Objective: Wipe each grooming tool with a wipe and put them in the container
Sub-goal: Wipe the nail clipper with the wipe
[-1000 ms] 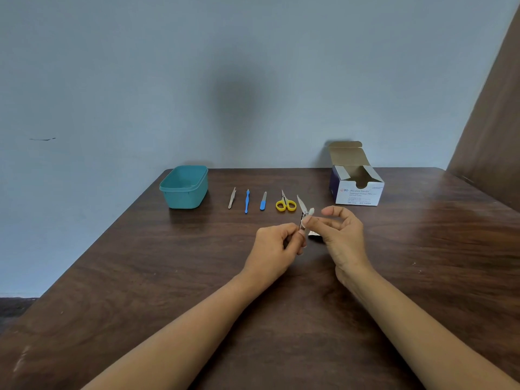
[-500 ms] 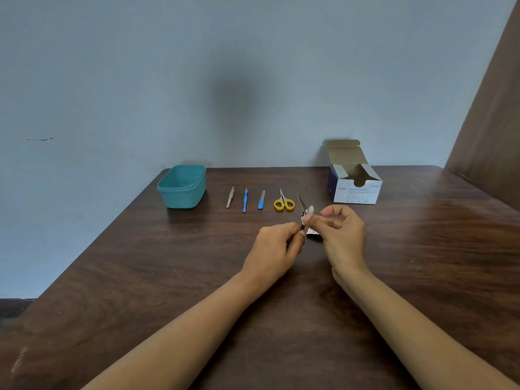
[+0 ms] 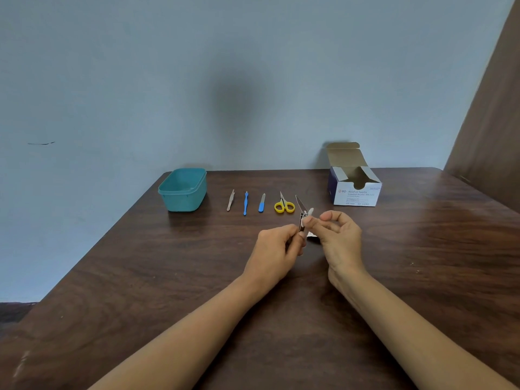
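Fingers [image 3: 292,234] of the left hand [image 3: 277,249] are curling into a pinch on the lower end of a metal nail clipper [image 3: 300,204], holding it above the table [image 3: 140,277] with its thin lever pointing toward 11 o'clock. Fingertips [image 3: 314,225] of the right hand [image 3: 340,240] are pinching a small white wipe [image 3: 310,211] and pressing it against the clipper's right side, just above the left hand's grip; the other right fingers are curling loosely over the palm. Both hands are meeting near the table's middle, with the forearms reaching in from 6 o'clock.

Head view, rest of bench: four tools are lying in a row at 11 to 12 o'clock from the hands, each apart from its neighbour. Left to right these are metal tweezers [image 3: 230,200], a slim blue cuticle tool [image 3: 245,203], a blue-handled nail file [image 3: 262,203] and yellow-handled scissors [image 3: 284,205] (blades closed, tips pointing away). The teal container [image 3: 183,190] is sitting at 10 o'clock, left of the row, lid off, and no tool is showing in it. An opened box of alcohol swabs [image 3: 356,192] is standing at 1 o'clock, flap raised. A small pale scrap [image 3: 313,237] is lying on the table under the right hand, mostly hidden, so I cannot tell what it is.
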